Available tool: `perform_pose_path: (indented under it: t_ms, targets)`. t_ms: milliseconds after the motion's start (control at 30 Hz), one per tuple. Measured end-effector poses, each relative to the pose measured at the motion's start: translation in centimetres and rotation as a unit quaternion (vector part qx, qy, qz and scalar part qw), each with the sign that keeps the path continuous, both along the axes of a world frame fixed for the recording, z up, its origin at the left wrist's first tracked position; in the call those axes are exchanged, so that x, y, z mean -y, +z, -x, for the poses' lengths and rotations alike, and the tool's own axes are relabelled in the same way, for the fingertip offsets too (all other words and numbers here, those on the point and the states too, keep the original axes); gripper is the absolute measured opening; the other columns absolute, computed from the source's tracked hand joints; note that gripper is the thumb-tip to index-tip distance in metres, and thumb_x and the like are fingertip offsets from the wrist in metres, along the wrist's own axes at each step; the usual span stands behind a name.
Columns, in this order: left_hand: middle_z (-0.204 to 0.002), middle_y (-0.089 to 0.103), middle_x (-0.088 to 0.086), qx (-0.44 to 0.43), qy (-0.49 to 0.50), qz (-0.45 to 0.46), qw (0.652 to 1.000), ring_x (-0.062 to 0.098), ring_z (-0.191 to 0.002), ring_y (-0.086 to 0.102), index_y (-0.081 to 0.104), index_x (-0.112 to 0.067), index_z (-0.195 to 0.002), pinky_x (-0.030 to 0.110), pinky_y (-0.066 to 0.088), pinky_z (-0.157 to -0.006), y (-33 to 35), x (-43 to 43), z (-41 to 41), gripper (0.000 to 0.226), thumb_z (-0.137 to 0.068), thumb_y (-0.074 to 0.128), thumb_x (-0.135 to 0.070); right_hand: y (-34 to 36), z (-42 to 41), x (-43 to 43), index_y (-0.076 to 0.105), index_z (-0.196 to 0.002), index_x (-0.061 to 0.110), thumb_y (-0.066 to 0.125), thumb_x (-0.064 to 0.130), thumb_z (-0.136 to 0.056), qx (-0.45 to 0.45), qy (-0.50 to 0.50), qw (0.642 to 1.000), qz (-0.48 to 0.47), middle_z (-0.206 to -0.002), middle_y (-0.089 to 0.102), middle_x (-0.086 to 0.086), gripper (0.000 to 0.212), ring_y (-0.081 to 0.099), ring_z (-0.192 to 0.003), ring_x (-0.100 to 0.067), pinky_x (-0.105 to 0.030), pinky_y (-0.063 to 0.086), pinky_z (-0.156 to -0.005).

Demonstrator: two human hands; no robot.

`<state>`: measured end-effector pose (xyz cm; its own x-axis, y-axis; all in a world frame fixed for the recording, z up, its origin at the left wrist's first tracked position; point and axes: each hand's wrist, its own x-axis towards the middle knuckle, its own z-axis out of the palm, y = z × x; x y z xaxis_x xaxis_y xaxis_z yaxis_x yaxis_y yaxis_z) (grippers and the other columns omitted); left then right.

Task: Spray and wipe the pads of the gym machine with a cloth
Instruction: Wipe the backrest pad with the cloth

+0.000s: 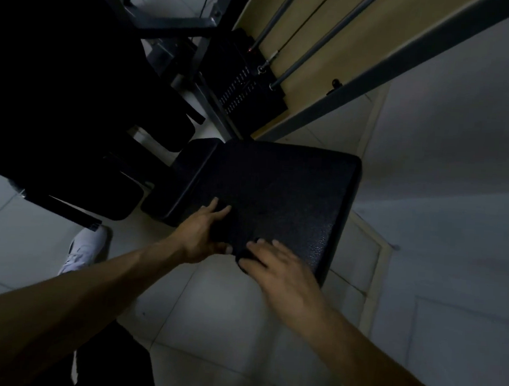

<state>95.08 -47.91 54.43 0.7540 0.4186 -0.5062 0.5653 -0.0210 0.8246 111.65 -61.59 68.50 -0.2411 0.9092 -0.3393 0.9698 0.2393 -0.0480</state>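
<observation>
The large black textured pad of the gym machine fills the middle of the head view, and a smaller black pad joins it on the left. At the big pad's near left corner, my left hand pinches a dark cloth between its fingers on top and its thumb below. My right hand lies just to the right on the pad's near edge, fingers curled over a dark bunched end of the same cloth. In the dim light the cloth barely stands out from the pad. No spray bottle is in view.
The black weight stack with guide rods stands behind the pad against a beige wall. Dark machine frame and other pads crowd the left. My white shoe stands on the pale tiled floor below the pad.
</observation>
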Motion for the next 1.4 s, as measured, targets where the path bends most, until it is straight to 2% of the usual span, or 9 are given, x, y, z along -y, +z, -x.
perform_pose_path:
  t_ms: [100,300,567,667,833,967,1100,1300,1400]
  targets:
    - [-0.172,-0.004,0.003,0.003,-0.016,0.012,1.000,0.031,-0.158,0.005,0.014,-0.031,-0.164,0.049,0.017,-0.127,-0.1,0.1,0.0,0.104,-0.084,0.071,-0.062,0.7,-2.6,-2.1,0.073,-0.126,0.021,0.087,0.002,-0.070,0.019,0.004,1.000,-0.006,-0.135,0.067,-0.009,0.060,0.064,-0.126,-0.028,-0.047,0.038,-0.113]
    - [-0.172,-0.002,0.001,0.016,-0.014,0.009,1.000,0.029,-0.158,0.005,0.016,-0.032,-0.163,0.045,0.016,-0.127,-0.4,0.3,0.5,0.097,-0.087,0.069,-0.059,-0.4,-6.3,-9.9,0.066,-0.136,0.012,0.065,-0.002,-0.090,0.100,-0.212,0.968,-0.088,-0.145,0.057,-0.018,0.047,0.053,-0.134,-0.039,-0.052,0.028,-0.123]
    - [-0.172,0.000,0.004,0.020,-0.021,-0.019,0.999,0.031,-0.157,0.010,0.017,-0.032,-0.163,0.044,0.020,-0.126,-1.2,0.4,0.5,0.096,-0.088,0.070,-0.058,-2.4,-0.1,-3.8,0.073,-0.123,0.020,0.088,0.008,-0.070,-0.007,0.037,0.997,0.061,-0.135,0.066,-0.012,0.056,0.066,-0.122,-0.030,-0.045,0.031,-0.115]
    - [-0.172,-0.001,0.003,0.026,-0.024,-0.017,0.999,0.030,-0.157,0.009,0.017,-0.033,-0.162,0.044,0.018,-0.127,-1.2,0.3,0.7,0.095,-0.088,0.069,-0.060,-2.1,-4.0,-8.6,0.074,-0.124,0.016,0.082,-0.004,-0.071,0.029,-0.009,0.999,0.009,-0.134,0.066,-0.016,0.057,0.067,-0.120,-0.033,-0.056,0.035,-0.114]
    - [-0.172,-0.002,0.001,0.030,-0.026,-0.031,0.999,0.029,-0.158,0.007,0.015,-0.034,-0.163,0.044,0.016,-0.127,-1.3,0.5,1.0,0.093,-0.090,0.064,-0.063,-2.8,-3.9,-13.5,0.055,-0.146,0.012,0.061,-0.002,-0.092,0.125,-0.217,0.967,-0.041,-0.153,0.046,-0.018,0.056,0.043,-0.139,-0.041,-0.048,0.022,-0.124]
    - [-0.172,0.002,-0.002,0.045,0.011,-0.026,0.999,0.023,-0.158,0.009,0.019,-0.029,-0.163,0.040,0.017,-0.127,-1.8,0.9,1.2,0.098,-0.087,0.073,-0.057,-5.5,1.5,-7.8,0.068,-0.127,0.004,0.067,-0.005,-0.073,0.052,-0.066,0.996,0.029,-0.134,0.061,-0.024,0.054,0.059,-0.123,-0.044,-0.053,0.035,-0.117]
    - [-0.171,0.004,-0.007,0.045,0.016,-0.020,0.999,0.016,-0.157,0.009,0.019,-0.025,-0.163,0.028,0.014,-0.125,-2.0,0.7,1.5,0.094,-0.089,0.076,-0.037,-5.5,-0.3,-7.4,0.073,-0.124,0.021,0.087,0.007,-0.069,0.007,0.041,0.995,0.090,-0.132,0.067,-0.008,0.058,0.065,-0.121,-0.024,-0.045,0.026,-0.119]
    - [-0.168,0.017,-0.015,0.062,0.067,-0.012,0.996,0.011,-0.152,0.026,0.035,-0.029,-0.158,0.029,0.033,-0.119,-3.0,-0.1,2.4,0.074,-0.092,0.065,-0.017,-7.4,-4.1,-15.6,0.069,-0.130,0.011,0.072,-0.008,-0.079,0.096,-0.178,0.979,-0.040,-0.139,0.062,-0.017,0.055,0.060,-0.126,-0.033,-0.054,0.022,-0.123]
    - [-0.167,0.026,-0.010,0.029,0.128,-0.026,0.991,0.014,-0.150,0.031,0.044,-0.027,-0.154,0.035,0.035,-0.120,-5.2,-1.7,3.4,0.066,-0.092,0.063,-0.013,-9.6,-0.2,-13.0,0.072,-0.122,0.006,0.076,-0.007,-0.070,0.115,-0.167,0.977,-0.071,-0.131,0.065,-0.022,0.053,0.062,-0.121,-0.039,-0.059,0.034,-0.119]
